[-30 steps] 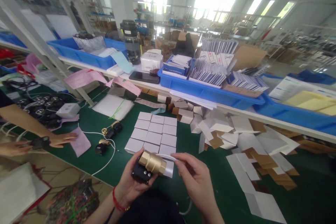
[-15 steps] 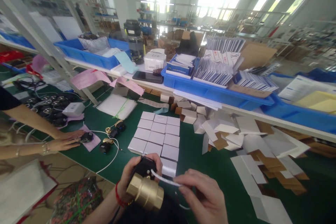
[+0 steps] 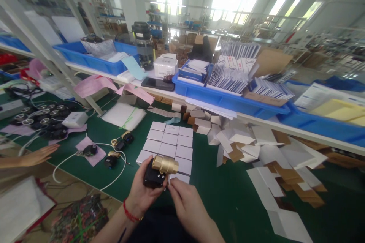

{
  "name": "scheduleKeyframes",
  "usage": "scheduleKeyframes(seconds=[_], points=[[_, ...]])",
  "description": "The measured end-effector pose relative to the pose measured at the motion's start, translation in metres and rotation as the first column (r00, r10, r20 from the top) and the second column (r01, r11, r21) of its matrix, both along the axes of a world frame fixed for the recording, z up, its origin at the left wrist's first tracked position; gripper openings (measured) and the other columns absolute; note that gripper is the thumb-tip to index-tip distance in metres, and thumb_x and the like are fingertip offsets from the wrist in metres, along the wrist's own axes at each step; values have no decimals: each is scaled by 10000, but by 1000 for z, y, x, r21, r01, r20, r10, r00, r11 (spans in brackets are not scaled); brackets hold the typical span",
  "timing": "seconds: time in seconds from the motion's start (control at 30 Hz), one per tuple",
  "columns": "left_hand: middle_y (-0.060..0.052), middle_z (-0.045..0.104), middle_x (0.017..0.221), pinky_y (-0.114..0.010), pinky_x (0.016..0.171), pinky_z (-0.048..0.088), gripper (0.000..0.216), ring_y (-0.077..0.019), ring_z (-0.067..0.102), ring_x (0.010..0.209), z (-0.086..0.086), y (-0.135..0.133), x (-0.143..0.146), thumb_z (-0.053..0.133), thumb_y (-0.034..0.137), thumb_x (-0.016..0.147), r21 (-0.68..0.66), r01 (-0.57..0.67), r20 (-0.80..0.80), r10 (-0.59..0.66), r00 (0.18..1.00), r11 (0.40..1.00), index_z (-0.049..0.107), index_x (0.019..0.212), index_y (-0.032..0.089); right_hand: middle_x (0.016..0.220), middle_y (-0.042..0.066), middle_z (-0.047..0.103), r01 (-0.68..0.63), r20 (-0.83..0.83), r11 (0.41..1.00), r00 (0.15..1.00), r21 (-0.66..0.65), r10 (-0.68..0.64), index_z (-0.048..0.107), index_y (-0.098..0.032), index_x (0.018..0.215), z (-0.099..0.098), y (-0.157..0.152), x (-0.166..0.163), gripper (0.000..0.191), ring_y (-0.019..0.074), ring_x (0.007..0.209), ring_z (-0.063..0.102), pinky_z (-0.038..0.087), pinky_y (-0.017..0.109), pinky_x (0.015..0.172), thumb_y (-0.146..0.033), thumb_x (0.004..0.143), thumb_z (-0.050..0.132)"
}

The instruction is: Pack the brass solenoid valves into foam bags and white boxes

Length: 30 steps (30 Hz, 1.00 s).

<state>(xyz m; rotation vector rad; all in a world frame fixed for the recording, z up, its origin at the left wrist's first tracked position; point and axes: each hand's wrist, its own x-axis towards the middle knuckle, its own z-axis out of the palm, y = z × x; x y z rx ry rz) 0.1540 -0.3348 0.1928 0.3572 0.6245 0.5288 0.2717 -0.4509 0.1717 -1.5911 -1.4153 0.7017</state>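
My left hand (image 3: 142, 191) is closed around a brass valve with a black actuator box (image 3: 158, 171), held low over the green table near its front edge. My right hand (image 3: 182, 201) is pinched on the valve's thin white cable just under the brass body. Right behind the valve lies a block of small closed white boxes (image 3: 168, 144).
Flat folded white cartons (image 3: 265, 152) are strewn to the right. More valves with white cables (image 3: 118, 146) lie to the left, one on a pink paper (image 3: 89, 151). A co-worker's hand (image 3: 38, 155) rests at the far left. Blue bins (image 3: 228, 98) line a shelf behind.
I turned the valve so the brass end points up and right again. My right hand slid along the cable close to the valve. The co-worker's hands drew back left, leaving a valve on the pink paper.
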Motion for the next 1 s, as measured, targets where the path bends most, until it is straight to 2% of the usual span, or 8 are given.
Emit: scheduleKeyframes(seconds=[0.17,0.3,0.37,0.53,0.63,0.77,0.87,1.0], points=[[-13,646,728,-149,382,318,329,-136,569,561,-12,8,-4,750,460,762,391,-81,-276,201,940,917,659,871,163,808,16,565,-139,-61,974,990,-180,130,430,-236,817,19,-8,-10,232,199,739,528,322,303,658,-364,1009,408],[-30,697,849,-280,760,511,243,-206,625,807,-8,17,-18,772,406,759,824,231,-427,298,854,518,709,853,191,821,16,585,-111,-28,982,994,-155,108,483,-233,827,39,12,13,268,201,752,535,333,305,694,-366,1028,365],[-37,698,826,-305,788,504,250,-225,623,813,-6,23,-25,777,422,751,826,338,-469,219,855,451,718,833,193,759,12,550,2,-4,993,1000,-116,-2,475,-227,785,27,32,23,312,200,719,510,322,309,686,-386,1022,348],[-35,653,795,-190,411,343,496,-189,612,623,-10,47,-42,759,608,712,411,121,-395,57,917,904,684,947,177,645,0,493,-21,-65,988,998,-153,12,436,-226,708,-29,61,-9,331,187,626,499,341,282,603,-377,979,321],[-29,652,805,-205,477,417,457,-195,623,680,-17,67,-51,791,566,707,501,42,-455,222,863,865,661,935,192,664,6,557,-83,20,984,996,-159,87,500,-230,782,-28,62,-37,239,183,593,505,299,281,559,-335,965,388],[-19,672,789,-281,760,500,288,-208,605,787,-24,86,-63,792,456,730,787,324,-514,266,816,526,683,794,197,776,29,639,-46,143,988,987,-151,67,561,-223,883,2,83,-28,214,192,656,545,314,300,606,-257,993,381],[-15,657,750,-244,581,462,382,-188,594,692,-32,94,-70,785,534,703,622,316,-500,53,864,717,689,818,182,716,13,599,-2,100,976,995,-216,24,505,-206,740,-4,109,-16,300,186,697,561,359,278,637,-279,1015,410],[-8,606,638,-171,345,157,466,-147,563,459,-47,105,-76,772,583,733,81,77,-270,-53,961,994,590,841,169,738,50,652,11,130,968,991,-252,22,593,-182,867,-48,123,-43,283,209,678,621,394,282,610,-202,1021,357]])
